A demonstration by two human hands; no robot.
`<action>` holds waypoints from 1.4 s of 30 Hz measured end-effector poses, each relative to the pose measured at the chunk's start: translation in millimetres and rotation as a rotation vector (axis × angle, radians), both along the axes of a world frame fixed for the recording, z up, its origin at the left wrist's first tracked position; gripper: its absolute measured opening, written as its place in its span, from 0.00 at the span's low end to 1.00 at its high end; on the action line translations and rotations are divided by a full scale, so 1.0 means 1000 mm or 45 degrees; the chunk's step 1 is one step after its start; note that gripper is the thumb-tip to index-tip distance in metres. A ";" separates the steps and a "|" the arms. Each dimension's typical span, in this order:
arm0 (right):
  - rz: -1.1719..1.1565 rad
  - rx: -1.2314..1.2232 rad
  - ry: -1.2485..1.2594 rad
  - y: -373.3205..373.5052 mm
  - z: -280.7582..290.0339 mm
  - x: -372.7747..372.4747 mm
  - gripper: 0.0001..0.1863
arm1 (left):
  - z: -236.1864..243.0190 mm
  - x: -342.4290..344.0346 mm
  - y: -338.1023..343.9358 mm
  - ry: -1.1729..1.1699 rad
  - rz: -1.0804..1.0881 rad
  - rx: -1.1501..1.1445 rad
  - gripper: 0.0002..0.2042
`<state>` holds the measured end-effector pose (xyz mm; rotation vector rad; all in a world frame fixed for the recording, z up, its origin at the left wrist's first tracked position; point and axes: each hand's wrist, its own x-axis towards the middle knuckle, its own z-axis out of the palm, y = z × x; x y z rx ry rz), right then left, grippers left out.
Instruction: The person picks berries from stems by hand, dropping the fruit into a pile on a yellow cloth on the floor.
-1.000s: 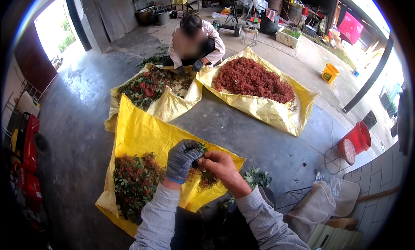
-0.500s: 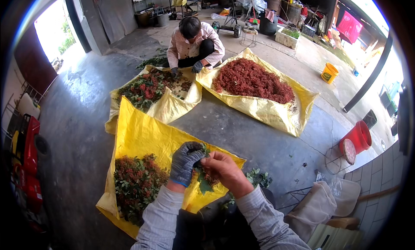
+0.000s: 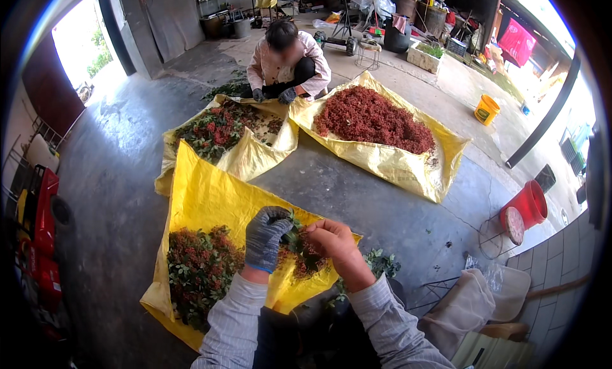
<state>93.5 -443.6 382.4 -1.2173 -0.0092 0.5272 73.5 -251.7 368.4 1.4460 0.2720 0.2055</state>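
My left hand (image 3: pixel 266 236), in a grey glove, grips a leafy sprig with small red berries (image 3: pixel 299 249). My bare right hand (image 3: pixel 335 239) pinches the same sprig from the right. Both hands hover over a yellow sheet (image 3: pixel 213 198) spread on the concrete floor. A heap of leafy red-berried sprigs (image 3: pixel 199 267) lies on that sheet, to the left of my hands.
A crouching person (image 3: pixel 288 60) works opposite at a second yellow sheet of sprigs (image 3: pixel 223 128). A third sheet holds a heap of loose red berries (image 3: pixel 373 118). A red bucket (image 3: pixel 526 204), a yellow bucket (image 3: pixel 486 109) and a red machine (image 3: pixel 39 235) stand around.
My hands have shifted slightly on the sprig, staying together over the sheet. The crouching person has moved their gloved hands at the far sheet.
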 end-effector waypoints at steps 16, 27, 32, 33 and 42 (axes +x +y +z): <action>-0.298 -0.504 -0.458 -0.023 -0.011 0.015 0.17 | 0.002 0.005 0.041 0.065 0.016 0.080 0.06; -0.448 -0.020 -0.194 -0.047 0.017 0.002 0.11 | -0.112 -0.023 -0.123 -0.564 -0.635 1.568 0.09; -0.478 -0.007 -0.178 -0.047 0.010 0.003 0.10 | -0.195 -0.061 -0.186 -0.033 -1.285 1.233 0.14; -0.499 -0.017 -0.178 -0.056 0.007 0.003 0.10 | -0.173 -0.065 -0.183 0.097 -1.440 1.515 0.14; -0.560 0.190 -0.021 -0.049 0.007 0.006 0.09 | 0.003 -0.005 0.045 -0.626 -0.450 1.932 0.12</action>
